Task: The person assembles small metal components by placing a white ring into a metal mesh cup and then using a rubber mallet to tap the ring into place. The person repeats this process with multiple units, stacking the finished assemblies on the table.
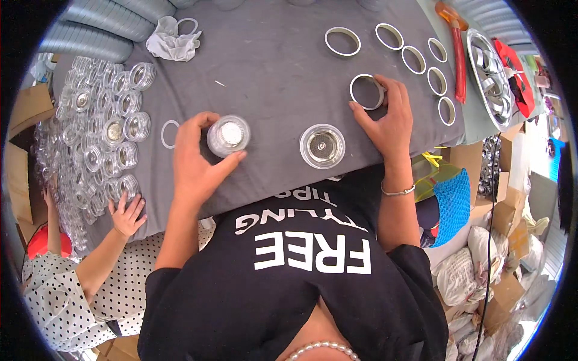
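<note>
My left hand (195, 156) is closed around the side of a clear round jar (230, 135) with a white, shiny middle, thumb at the near side. A thin clear ring (162, 133) lies on the grey cloth just left of that hand. With thumb and fingers, my right hand (392, 123) grips a silver metal ring band (379, 95) at its right side. Between the hands, nearer to me, stands a second clear round jar (323, 146) with a silvery, meshlike bottom. Several more silver ring bands (343, 55) are spread over the far right of the cloth.
Many clear jars (137, 126) crowd the table's left side, where another person's hand (127, 216) rests. A crumpled white cloth (171, 42) lies far left. At right are a red-handled tool (459, 66) and an oval metal tray (504, 123) holding bands.
</note>
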The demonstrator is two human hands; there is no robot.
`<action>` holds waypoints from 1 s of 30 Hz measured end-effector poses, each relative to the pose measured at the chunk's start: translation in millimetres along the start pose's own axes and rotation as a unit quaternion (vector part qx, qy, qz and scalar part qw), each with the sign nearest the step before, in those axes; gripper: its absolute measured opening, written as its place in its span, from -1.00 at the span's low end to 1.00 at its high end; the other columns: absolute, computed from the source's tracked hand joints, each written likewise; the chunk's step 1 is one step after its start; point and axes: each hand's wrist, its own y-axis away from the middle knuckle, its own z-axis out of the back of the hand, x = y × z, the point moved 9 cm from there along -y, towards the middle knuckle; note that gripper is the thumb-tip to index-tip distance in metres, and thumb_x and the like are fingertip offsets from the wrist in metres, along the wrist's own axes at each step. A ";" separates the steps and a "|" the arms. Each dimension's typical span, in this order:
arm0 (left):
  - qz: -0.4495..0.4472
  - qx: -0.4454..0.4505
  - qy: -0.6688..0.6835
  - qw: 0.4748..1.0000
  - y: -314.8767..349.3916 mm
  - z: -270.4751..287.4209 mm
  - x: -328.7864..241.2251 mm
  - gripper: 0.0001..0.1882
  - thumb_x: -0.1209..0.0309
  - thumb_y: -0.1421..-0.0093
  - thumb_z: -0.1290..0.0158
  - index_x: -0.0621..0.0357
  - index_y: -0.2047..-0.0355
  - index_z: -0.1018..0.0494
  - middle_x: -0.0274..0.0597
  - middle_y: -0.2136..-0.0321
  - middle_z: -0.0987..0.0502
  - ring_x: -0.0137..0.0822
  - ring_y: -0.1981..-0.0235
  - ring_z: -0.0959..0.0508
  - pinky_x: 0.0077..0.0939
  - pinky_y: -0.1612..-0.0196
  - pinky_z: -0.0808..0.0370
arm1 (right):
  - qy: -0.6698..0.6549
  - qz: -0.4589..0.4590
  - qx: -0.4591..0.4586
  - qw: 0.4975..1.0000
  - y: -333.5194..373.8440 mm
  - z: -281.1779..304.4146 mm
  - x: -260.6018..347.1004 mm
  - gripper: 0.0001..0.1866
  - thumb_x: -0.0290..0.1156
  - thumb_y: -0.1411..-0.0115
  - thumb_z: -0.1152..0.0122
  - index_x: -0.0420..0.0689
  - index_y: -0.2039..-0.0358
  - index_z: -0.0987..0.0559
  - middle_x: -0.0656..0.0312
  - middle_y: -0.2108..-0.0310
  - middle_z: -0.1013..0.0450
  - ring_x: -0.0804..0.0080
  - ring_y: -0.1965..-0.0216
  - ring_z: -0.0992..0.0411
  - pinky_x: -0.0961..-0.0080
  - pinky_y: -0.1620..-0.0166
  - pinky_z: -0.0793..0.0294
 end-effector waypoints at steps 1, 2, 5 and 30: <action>-0.038 0.005 -0.070 0.997 0.6 5.1 -9.4 -0.32 0.32 0.10 -0.44 0.20 -0.06 -0.49 -0.10 0.00 -0.54 -0.13 -0.10 -0.49 -0.24 -0.22 -0.38 | -0.001 0.000 0.003 1.000 0.0 0.0 1.7 -0.40 -0.31 0.05 -0.56 -0.18 -0.02 -0.58 0.20 0.16 -0.49 0.36 0.30 -0.43 0.45 0.19 -0.49; -0.076 0.010 -0.140 0.987 1.9 4.6 -17.4 -0.32 0.29 0.11 -0.44 0.19 -0.05 -0.51 -0.09 0.03 -0.55 -0.07 -0.06 -0.51 -0.23 -0.18 -0.41 | 0.000 0.001 0.003 1.000 0.0 -0.4 2.6 -0.40 -0.27 0.05 -0.56 -0.18 -0.02 -0.57 0.17 0.14 -0.51 0.27 0.23 -0.46 0.38 0.13 -0.51; -0.043 -0.006 0.015 0.999 1.2 -4.0 -20.5 -0.28 0.28 0.10 -0.43 0.16 -0.13 -0.52 -0.10 -0.02 -0.55 -0.08 -0.09 -0.50 -0.23 -0.18 -0.42 | -0.015 -0.008 -0.007 1.000 -1.5 -0.2 2.3 -0.37 -0.23 0.06 -0.57 -0.17 -0.01 -0.56 0.12 0.11 -0.53 0.14 0.12 -0.53 0.28 0.05 -0.54; -0.200 0.085 0.181 0.959 -14.7 -66.8 -108.7 -0.19 0.21 0.06 -0.43 0.20 -0.21 -0.46 0.02 -0.21 -0.44 0.02 -0.25 -0.41 -0.07 -0.31 -0.30 | -0.308 -0.044 -0.040 0.950 30.8 35.7 37.0 -0.20 -0.20 0.16 -0.66 -0.29 -0.09 -0.57 0.05 0.04 -0.55 0.21 0.02 -0.53 0.33 -0.11 -0.47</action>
